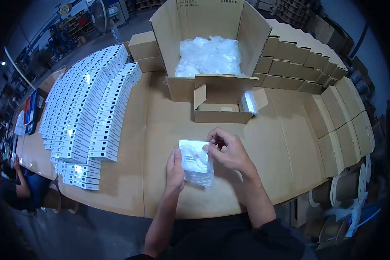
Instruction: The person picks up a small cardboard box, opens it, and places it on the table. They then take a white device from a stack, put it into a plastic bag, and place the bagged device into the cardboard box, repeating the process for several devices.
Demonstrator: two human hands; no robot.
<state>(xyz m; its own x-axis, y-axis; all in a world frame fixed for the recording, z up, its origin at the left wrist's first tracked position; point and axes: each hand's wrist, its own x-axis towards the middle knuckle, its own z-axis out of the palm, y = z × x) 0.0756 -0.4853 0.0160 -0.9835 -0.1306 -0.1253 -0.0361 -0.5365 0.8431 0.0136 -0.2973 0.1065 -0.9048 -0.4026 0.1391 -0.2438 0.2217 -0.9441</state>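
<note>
A small white box (191, 151) sits inside a clear plastic bag (201, 178), whose loose end hangs toward me. My left hand (176, 171) grips the bagged box along its left side. At its upper right corner, the fingers of my right hand (230, 152) are closed in a pinch on the plastic. Just beyond my hands stands an open small carton (221, 117) with its flaps up. Another bagged white box (248, 103) leans upright at that carton's right end.
A large open carton (186, 89) full of clear plastic bags (210, 56) stands behind. Stacked white boxes (86, 108) cover the table's left side. Brown cartons (297, 60) line the back right, with more cartons (340, 123) at right. A co-worker (24, 186) sits far left.
</note>
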